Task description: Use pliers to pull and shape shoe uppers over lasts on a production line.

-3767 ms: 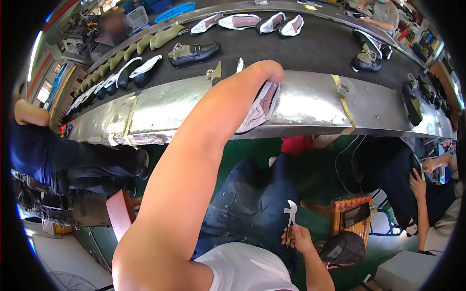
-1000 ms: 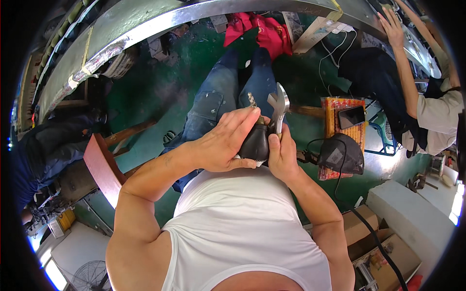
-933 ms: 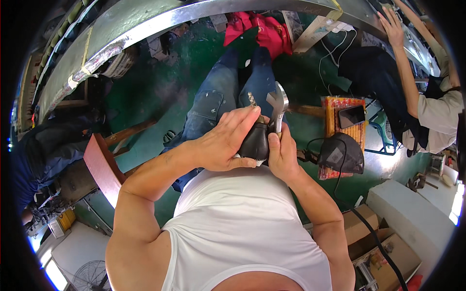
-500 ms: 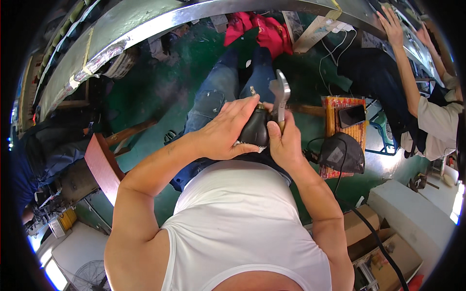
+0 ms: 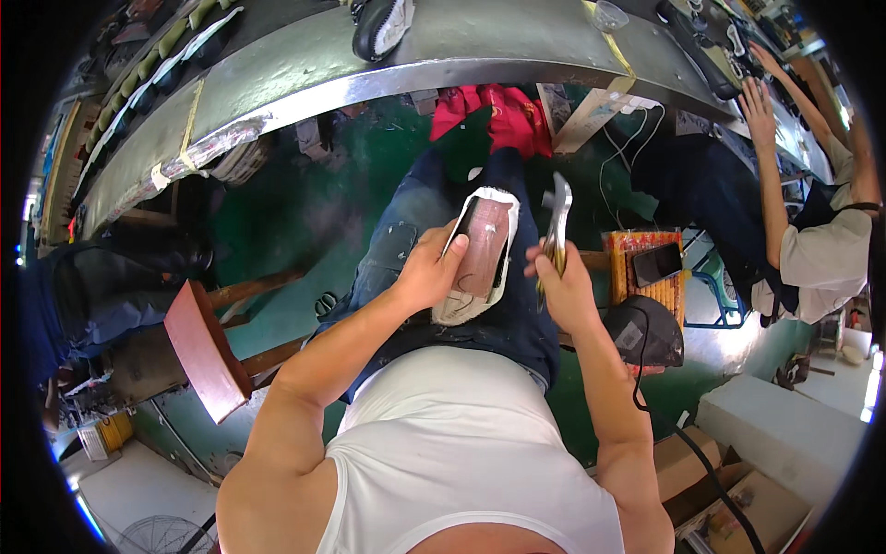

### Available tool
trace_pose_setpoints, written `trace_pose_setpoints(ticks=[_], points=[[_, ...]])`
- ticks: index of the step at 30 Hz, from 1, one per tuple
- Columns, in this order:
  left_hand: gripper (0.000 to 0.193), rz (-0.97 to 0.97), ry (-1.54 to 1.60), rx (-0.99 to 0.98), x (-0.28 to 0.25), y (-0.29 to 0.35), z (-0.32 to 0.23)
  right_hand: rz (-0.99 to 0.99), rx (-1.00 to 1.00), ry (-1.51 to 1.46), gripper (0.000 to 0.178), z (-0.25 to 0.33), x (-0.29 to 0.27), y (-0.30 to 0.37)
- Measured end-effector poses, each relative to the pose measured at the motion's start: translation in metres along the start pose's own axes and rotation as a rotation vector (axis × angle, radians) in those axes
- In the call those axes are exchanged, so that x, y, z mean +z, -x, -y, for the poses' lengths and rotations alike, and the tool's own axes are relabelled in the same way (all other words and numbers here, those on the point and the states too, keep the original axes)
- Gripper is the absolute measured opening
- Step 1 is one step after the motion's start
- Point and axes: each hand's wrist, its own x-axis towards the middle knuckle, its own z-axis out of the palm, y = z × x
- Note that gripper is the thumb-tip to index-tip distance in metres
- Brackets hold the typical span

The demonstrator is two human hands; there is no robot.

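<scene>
Running from the left, a reddish-brown board stands beside the seated person, and a black shoe with a pale edge lies on the metal bench ahead. The left hand is clamped on 1 upturned shoe, its thumb over the near-left edge and its other fingers mostly hidden. That shoe is above the lap, between the 2 hands, its brown underside facing up. Its pale margin already appears turned in around the rim, which I judge to be done work; no outsole covers the brown middle, so that part looks unfinished. Whether the margin is fixed all round, I cannot tell. Just right of the shoe, and apart from it, is a silver-headed hand tool, its handle wrapped by the right hand. Farther right, a dark phone lies on a beaded seat.
</scene>
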Motion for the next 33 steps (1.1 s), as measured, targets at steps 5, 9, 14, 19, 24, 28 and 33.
trace_pose_setpoints(ticks=[5, 9, 14, 19, 24, 28, 33], points=[[0.039, 0.172, 0.033, -0.490, 0.006, 0.006, 0.031, 0.419, 0.059, 0.622, 0.033, -0.012, 0.000, 0.036], [0.037, 0.462, 0.489, -0.639, -0.009, 0.003, 0.047, 0.508, 0.143, 0.656, 0.029, -0.028, 0.000, 0.034], [0.077, 0.609, 0.934, -0.630, -0.020, 0.010, 0.029, 0.586, 0.017, 0.890, 0.035, 0.002, -0.010, 0.027], [0.092, 0.461, 0.897, -0.466, 0.000, 0.045, 0.031, 0.669, -0.178, 0.912, 0.048, 0.021, -0.007, 0.024], [0.059, 0.156, 1.236, -0.594, 0.023, 0.059, 0.046, 0.940, -0.112, 1.386, 0.029, 0.059, 0.016, 0.003], [0.060, -0.116, 1.030, -0.837, 0.043, 0.042, 0.026, 0.844, -0.171, 1.265, 0.021, 0.010, 0.013, 0.012], [0.056, -0.191, 0.407, -0.684, 0.056, 0.034, 0.046, 0.553, -0.288, 1.008, 0.022, -0.019, 0.014, 0.032]])
